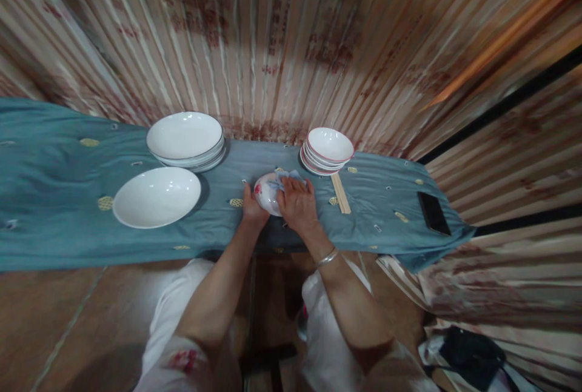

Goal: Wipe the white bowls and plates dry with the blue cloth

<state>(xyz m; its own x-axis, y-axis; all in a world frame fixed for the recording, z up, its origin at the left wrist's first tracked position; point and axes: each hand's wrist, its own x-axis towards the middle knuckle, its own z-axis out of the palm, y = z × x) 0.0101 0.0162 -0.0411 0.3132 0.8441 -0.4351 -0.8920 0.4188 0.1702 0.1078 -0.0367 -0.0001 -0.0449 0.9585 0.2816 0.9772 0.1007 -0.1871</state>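
A white bowl with a red floral mark (262, 193) is held over the near middle of the table, its outer side turned toward me. My left hand (255, 205) grips the bowl's left edge, thumb up along the side. Pressed against its upper right side is a light blue cloth (287, 178), under the fingers of my right hand (299, 201). Part of the cloth and the bowl's right side are hidden by that hand.
Behind my left hand stands a stack of white plates (186, 136), with a large white oval dish (157, 198) in front. To the right are stacked red-rimmed bowls (330, 145), wooden chopsticks (340, 193) and a black phone (433, 213). A teal cloth (54, 198) covers the table; pleated curtains (273, 46) hang behind.
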